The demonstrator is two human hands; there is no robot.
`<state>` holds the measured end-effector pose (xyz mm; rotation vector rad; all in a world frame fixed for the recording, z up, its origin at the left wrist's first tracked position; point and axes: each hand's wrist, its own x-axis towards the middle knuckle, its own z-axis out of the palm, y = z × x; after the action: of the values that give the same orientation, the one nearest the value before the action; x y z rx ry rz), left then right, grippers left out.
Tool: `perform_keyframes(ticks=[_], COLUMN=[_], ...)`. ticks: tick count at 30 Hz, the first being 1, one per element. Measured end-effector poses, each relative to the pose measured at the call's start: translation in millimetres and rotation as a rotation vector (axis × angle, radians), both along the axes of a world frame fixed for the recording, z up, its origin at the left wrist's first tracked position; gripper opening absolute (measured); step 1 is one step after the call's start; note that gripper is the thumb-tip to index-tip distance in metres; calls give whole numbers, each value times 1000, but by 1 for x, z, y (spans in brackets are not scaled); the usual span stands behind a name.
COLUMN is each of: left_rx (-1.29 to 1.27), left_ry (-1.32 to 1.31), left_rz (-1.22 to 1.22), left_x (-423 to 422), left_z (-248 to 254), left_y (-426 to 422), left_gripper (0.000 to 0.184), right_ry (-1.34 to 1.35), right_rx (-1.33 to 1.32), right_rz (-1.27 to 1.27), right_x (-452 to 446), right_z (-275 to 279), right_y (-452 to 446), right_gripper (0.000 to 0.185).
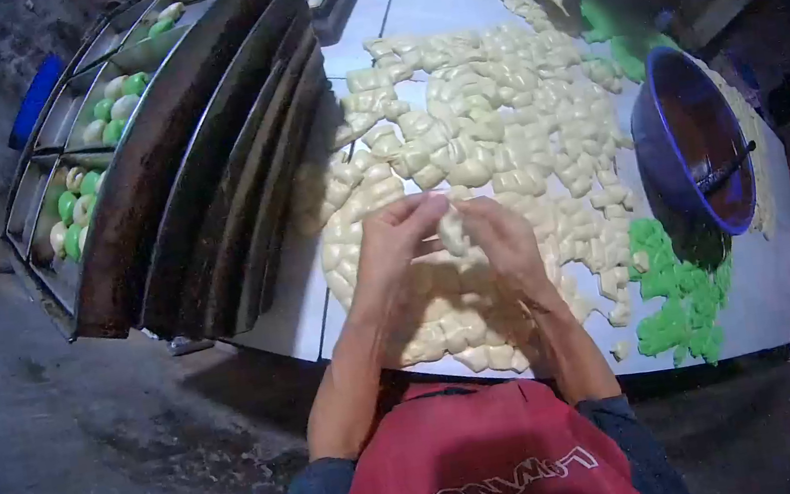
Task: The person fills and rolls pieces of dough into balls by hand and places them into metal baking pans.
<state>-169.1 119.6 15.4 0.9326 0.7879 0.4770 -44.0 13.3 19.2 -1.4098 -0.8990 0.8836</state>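
Observation:
A small piece of pale dough (454,233) is pinched between my two hands, above the middle of the white table. My left hand (399,241) closes on it from the left, with the thumb and fingers at its upper end. From the other side my right hand (505,242) grips the same piece with bent fingers. Many cut pieces of pale dough (480,94) lie spread close together under and beyond my hands. Some fingertips are hidden by the dough and by each other.
Dark metal trays (192,164) stand on edge at the left, beside a divided tray with green and white dough balls (108,110). A blue bowl (664,148) with brown contents and a dark-handled utensil stands right. Green dough pieces (669,294) lie on the white table (308,310).

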Motion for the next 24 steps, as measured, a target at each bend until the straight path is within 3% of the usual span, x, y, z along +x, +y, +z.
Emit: perform_keyframes(ticks=[1, 5, 9, 13, 14, 17, 19, 20, 21, 22, 24], left_rx=[-22, 58, 220, 359, 416, 585, 672, 656, 658, 660, 589], left_ry=[-28, -49, -120, -127, -79, 6, 27, -118, -35, 47, 69], left_rz=[6, 59, 44, 101, 90, 13, 69, 110, 67, 26, 46], left_x=[-4, -16, -29, -31, -32, -36, -32, -27, -29, -33, -33], left_z=[0, 11, 24, 22, 19, 17, 27, 17, 20, 27, 22], left_y=[6, 2, -5, -4, -5, -8, -16, -15, -14, -13, -11], left_gripper=[31, 29, 29, 24, 23, 25, 24, 23, 23, 23, 23], right_ry=[-111, -331, -266, -207, -432, -593, -409, -360, -312, -449, -95], right_rx=[67, 189, 386, 395, 528, 646, 608, 590, 573, 619, 416], right_rz=[135, 167, -14, -151, -164, -297, -290, -291, -291, -348, -304], right_x=[1, 0, -11, -34, -31, -31, -32, -30, -28, -30, -38], right_z=[3, -10, -10, -9, -18, -32, -34, -34, -33, -26, -10], right_y=[-1, 10, 20, 28, 34, 43, 46, 48, 51, 55, 56], right_gripper=[37, 41, 30, 29, 21, 11, 12, 15, 17, 21, 24])
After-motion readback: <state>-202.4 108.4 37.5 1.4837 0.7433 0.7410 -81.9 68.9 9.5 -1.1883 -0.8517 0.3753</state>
